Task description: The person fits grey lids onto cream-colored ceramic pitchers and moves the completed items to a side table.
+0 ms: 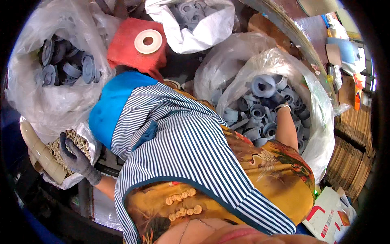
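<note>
Locate the grey fitting [262, 86] in the right clear bag [321, 134], just up-left of the nearer right hand [275, 100], apparently touching, opening facing up. Cannot tell that hand's closure, with fingers partly hidden. Note the left hand [78, 159] well apart, loosely spread over beige pieces [57, 151].
</note>
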{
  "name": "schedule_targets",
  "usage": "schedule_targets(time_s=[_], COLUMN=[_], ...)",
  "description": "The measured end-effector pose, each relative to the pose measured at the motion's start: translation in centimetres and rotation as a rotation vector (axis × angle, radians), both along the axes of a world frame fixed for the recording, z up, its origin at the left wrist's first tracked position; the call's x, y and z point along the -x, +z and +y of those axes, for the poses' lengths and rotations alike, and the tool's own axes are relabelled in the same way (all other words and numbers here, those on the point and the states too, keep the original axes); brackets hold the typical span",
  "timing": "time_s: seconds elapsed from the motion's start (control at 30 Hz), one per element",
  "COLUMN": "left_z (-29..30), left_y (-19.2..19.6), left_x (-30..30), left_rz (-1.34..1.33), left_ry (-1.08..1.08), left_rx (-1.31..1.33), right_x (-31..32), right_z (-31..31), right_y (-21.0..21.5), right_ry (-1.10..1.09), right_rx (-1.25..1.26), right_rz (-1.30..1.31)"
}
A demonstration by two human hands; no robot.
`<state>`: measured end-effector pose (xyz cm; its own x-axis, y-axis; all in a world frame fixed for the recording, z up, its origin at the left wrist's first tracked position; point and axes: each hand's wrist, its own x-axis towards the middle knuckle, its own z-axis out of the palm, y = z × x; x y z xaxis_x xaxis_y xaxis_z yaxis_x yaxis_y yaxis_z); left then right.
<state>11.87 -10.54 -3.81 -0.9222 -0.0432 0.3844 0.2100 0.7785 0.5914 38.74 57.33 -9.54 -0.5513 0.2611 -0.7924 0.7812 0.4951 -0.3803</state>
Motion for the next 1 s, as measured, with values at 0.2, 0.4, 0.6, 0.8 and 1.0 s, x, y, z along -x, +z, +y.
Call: schedule_targets(time_s=[0.2,0.4,0.6,0.8,1.0], left_z=[11.2,19.5,16.2,19.0,12.4], left_y=[3.7,6.5,1.0,0.2,-1.1], left_x=[-1.9,2.3,4.8,4.7,3.6], left_rz=[-0.012,-0.135,-0.191,-0.445,-0.403], left_ry=[-0.579,-0.942,-0.03,-0.266,-0.016], left_rx=[-0.131,-0.252,-1.407,-1.545,-1.317], right_x=[14.9,28.6,31.1,30.7,34.5], right_z=[-10.1,-21.4,-28.3,-32.5,-24.9], right_y=[4.9,6.2,6.9,3.7,7.7], right_ry=[0.343,0.813,0.201,0.567,0.204], right_rx=[0.579,0.885,0.871,-0.315,-0.35], right_rz=[0.518,0.514,0.958,1.492,1.498])
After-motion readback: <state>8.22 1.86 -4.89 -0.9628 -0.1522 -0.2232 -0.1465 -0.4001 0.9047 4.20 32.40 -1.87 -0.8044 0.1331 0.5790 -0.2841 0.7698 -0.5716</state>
